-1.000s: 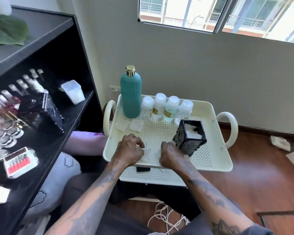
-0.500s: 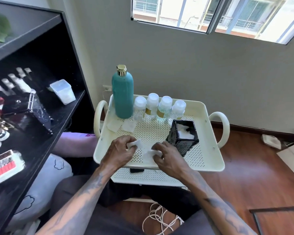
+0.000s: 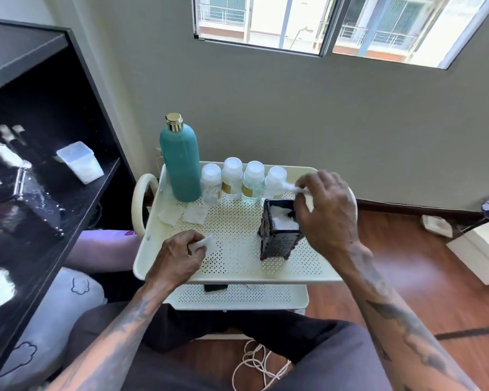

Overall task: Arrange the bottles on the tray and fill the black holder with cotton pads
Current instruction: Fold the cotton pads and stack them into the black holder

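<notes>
Right hand (image 3: pixel 326 210) raised, white pad (image 3: pixel 292 189) over holder (image 3: pixel 280 230)

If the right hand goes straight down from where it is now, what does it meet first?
Most likely the cotton pads already inside the black holder: the right hand, pinching a pad, hovers at its open top, though depth is unclear.

Matt teal bottle (image 3: pixel 179 165) with shiny gold metal cap, perforated cream tray (image 3: pixel 237 249), glossy wood floor (image 3: pixel 424 292).
</notes>
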